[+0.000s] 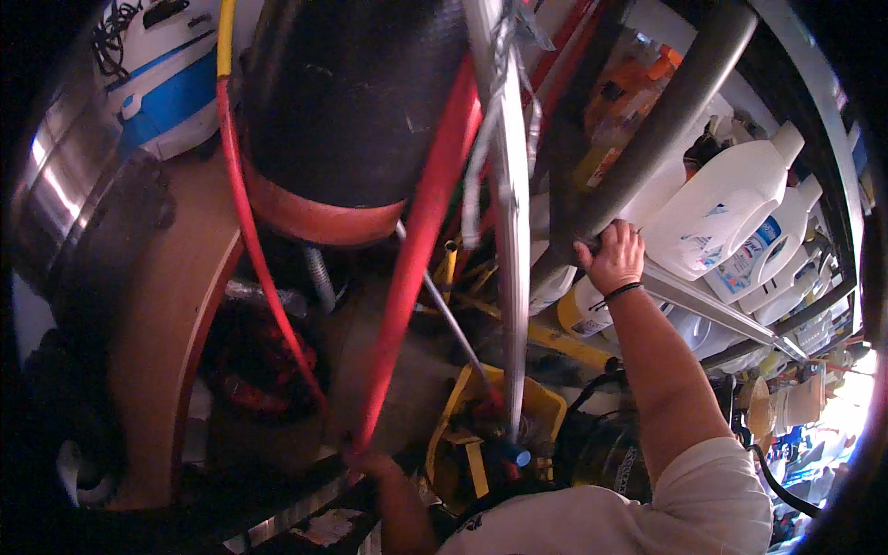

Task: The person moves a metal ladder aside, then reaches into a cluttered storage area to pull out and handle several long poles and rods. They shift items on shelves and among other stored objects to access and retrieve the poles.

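Note:
Low in the view, my left hand (371, 463), dim and blurred, is closed around the lower end of a long red pole (416, 277). My right hand (616, 258), with a dark band at the wrist, grips the lower end of a grey metal tube (666, 118) beside the shelving, its thumb spread to the left. Between my hands, a long silvery pole (515, 277) slants down, with grey strips hanging near its top. Just right of my right hand, a white plastic jug (718, 201) lies tilted on a shelf.
A large black cylindrical container (354, 97) with an orange-red rim fills the upper middle. Left of it are a thin red-and-yellow pole (253, 236), a curved-looking wooden board (166, 291) and a white-and-blue container (173, 97). Below stands a yellow bin (558, 409). More bottles (756, 257) line the right shelf.

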A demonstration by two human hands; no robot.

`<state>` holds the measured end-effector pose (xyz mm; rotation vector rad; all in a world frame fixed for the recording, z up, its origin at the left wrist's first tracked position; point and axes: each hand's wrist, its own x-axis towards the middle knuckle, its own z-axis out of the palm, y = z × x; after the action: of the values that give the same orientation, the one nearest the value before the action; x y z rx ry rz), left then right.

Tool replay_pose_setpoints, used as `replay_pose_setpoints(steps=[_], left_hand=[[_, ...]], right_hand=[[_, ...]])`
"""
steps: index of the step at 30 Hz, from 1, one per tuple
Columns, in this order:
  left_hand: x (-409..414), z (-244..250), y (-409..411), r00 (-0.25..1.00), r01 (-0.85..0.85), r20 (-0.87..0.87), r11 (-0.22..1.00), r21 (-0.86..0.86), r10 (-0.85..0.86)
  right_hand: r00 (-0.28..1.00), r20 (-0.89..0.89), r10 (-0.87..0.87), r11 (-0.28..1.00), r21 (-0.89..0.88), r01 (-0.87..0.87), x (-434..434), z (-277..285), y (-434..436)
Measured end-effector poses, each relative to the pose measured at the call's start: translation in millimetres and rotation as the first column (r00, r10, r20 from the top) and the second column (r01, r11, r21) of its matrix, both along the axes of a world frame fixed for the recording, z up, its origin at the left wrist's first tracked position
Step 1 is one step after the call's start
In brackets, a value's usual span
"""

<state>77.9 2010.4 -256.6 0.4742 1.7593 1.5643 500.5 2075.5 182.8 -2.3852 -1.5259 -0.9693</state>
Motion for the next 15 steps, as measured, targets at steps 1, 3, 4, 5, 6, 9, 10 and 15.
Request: replay_pose_setpoints(steps=[1, 3, 4, 5, 6, 9, 10, 15], left_hand=[[-2.1, -10.9, -8.6, 0.994, -0.053, 0.095, 0.997, 0.050, 0.048], [9.0, 7.4, -13.1, 0.999, -0.015, 0.036, 1.000, 0.010, 0.015], [17.2, 16.9, -18.0, 0.997, 0.021, -0.068, 1.000, -0.022, -0.023], [17.1, 27.6, -18.1, 0.995, 0.040, -0.084, 0.996, -0.083, -0.047], [16.7, 38.4, -17.6, 0.992, 0.059, -0.098, 0.988, -0.144, -0.074], [12.6, 58.6, -14.1, 0.979, 0.108, -0.133, 0.945, -0.308, -0.155], [10.8, 61.5, -13.7, 0.973, 0.120, -0.154, 0.942, -0.314, -0.175], [17.2, 57.4, -4.9, 0.934, 0.199, -0.232, 0.936, -0.290, -0.271]], right_hand=[[1.000, 0.013, 0.014, 1.000, 0.004, -0.015, -2.7, 1.0, 2.8], [0.999, 0.044, 0.000, 1.000, 0.003, 0.000, 1.4, -4.8, -0.4], [0.999, 0.040, -0.002, 1.000, 0.011, 0.002, 1.3, -6.7, -1.0], [0.999, 0.033, -0.023, 1.000, -0.010, 0.024, 1.4, -6.1, -0.2], [0.998, 0.028, -0.047, 0.998, -0.032, 0.048, 1.7, -6.8, -0.2], [0.998, 0.043, -0.047, 0.999, -0.017, 0.047, 2.5, -9.4, 0.8], [0.998, 0.035, -0.048, 0.999, -0.021, 0.049, 1.6, -9.1, 1.9], [1.000, 0.004, 0.019, 1.000, 0.000, -0.019, 7.9, -4.2, -9.6]])
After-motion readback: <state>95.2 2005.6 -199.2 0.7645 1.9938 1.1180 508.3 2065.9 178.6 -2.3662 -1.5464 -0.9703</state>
